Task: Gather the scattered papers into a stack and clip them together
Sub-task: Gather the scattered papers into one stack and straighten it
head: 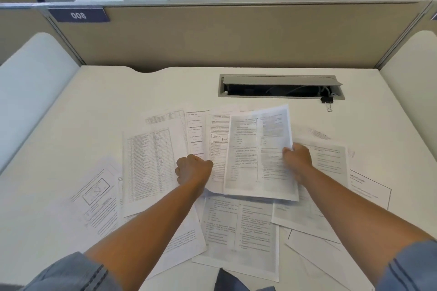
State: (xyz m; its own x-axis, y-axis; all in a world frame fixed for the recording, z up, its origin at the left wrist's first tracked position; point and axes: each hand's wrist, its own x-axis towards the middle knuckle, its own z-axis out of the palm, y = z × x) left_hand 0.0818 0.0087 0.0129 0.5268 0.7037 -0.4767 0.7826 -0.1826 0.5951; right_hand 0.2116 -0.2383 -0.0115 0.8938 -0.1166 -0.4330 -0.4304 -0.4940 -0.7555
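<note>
Several printed sheets lie scattered and overlapping across the white desk [94, 101]. My right hand [296, 157] grips the right edge of a two-column printed sheet [257, 149], which sits on top of the others at the centre. My left hand [192, 168] is closed on the left edge of a sheet with boxed text [218, 146] just beneath it. A table-filled sheet [149, 163] lies to the left. A diagram sheet [94, 198] lies further left. A black binder clip [327, 101] rests at the far right, beside the cable slot.
An open grey cable tray [280, 86] is sunk into the desk at the back right. Beige partition walls [212, 35] close off the back. White side panels [35, 78] flank the desk. More sheets [241, 231] reach the near edge.
</note>
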